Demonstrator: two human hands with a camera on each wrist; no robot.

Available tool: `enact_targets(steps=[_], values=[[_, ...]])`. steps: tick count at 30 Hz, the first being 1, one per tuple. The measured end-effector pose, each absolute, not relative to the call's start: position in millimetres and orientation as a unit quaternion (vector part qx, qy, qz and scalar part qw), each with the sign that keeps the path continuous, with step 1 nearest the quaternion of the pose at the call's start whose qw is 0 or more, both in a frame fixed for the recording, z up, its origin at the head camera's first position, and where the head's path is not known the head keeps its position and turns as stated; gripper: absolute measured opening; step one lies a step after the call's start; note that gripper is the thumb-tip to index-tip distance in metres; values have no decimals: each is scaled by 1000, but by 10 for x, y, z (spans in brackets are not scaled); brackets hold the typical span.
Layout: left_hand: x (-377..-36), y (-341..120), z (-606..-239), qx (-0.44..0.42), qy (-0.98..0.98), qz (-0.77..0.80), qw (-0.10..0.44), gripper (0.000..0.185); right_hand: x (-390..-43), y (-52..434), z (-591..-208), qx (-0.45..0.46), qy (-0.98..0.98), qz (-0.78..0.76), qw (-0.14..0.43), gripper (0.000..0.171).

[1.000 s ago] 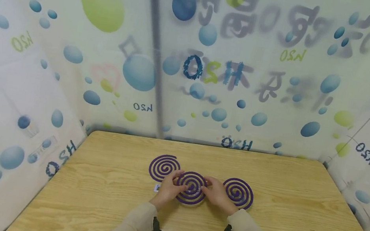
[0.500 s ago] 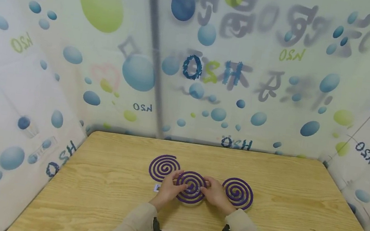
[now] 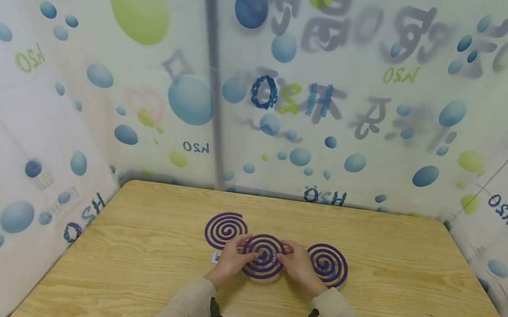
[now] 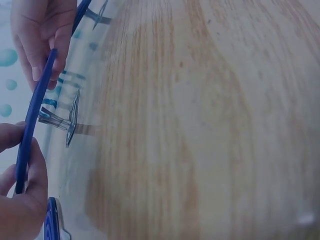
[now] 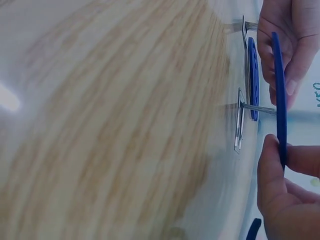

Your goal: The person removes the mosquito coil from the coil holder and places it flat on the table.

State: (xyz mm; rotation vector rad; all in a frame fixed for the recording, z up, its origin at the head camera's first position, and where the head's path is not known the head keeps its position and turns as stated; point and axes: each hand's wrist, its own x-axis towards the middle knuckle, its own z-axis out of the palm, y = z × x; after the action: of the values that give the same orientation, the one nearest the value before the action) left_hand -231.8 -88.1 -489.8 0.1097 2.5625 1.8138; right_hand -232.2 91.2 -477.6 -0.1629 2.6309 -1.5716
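A light wooden counter [image 3: 384, 309] carries two purple spiral coils lying flat, one [image 3: 224, 228] just beyond the left hand [image 3: 231, 258], one [image 3: 329, 263] just beside the right hand [image 3: 299, 266].

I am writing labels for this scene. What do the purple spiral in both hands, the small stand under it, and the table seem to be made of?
Purple spiral coil: probably a pressed mosquito coil, matte and thin when seen edge-on in the wrist views; the material is not certain.
Small stand: seems to be thin sheet metal, grey and slightly shiny, with a narrow prong.
Table: wood or wood-look laminate, with pale grain lines and a soft gloss.
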Motion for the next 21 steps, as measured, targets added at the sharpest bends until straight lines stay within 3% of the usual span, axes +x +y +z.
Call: enact_targets(steps=[11, 21], values=[[-2337, -906, -4698, 56, 795, 604, 16, 54, -2355, 941, -4669, -45, 834, -549, 27, 37], [-2369, -887, -4410, 49, 783, 620, -2, 44, -2432, 987, -4421, -29, 807, -590, 11, 41]])
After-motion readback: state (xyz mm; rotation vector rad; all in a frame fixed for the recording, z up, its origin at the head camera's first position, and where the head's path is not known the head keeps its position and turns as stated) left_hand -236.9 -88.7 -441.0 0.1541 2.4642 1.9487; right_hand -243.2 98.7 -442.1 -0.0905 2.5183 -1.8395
